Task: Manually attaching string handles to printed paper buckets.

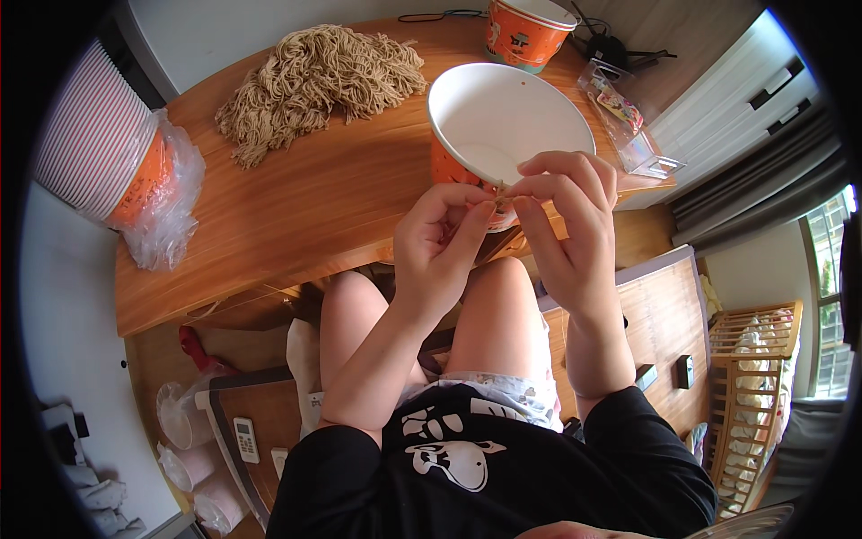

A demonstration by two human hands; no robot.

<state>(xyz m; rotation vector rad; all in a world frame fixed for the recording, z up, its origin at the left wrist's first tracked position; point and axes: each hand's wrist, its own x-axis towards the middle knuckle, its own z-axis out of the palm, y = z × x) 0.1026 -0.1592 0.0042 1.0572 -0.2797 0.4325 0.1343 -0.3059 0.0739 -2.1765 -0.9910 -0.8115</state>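
A large orange paper bucket (507, 112) with a white inside stands at the near edge of the wooden table. In front of its near rim my left hand (438, 241) and my right hand (575, 238) come together, thumbs and forefingers pinched. Between the fingertips shows a short bit of tan cord (500, 190); the fingers hide most of it. The right hand's other fingers are raised and curved. A small hole shows high in the bucket's far wall. Farther left on the table lies a loose heap of tan cords (319, 85).
A tall nested stack of buckets (99, 135), partly in clear plastic, stands on the table's left end. Another orange bucket (530, 36) is at the back, with a clear acrylic holder (628, 126) to the right. Below the table are my knees and a remote control (245, 438).
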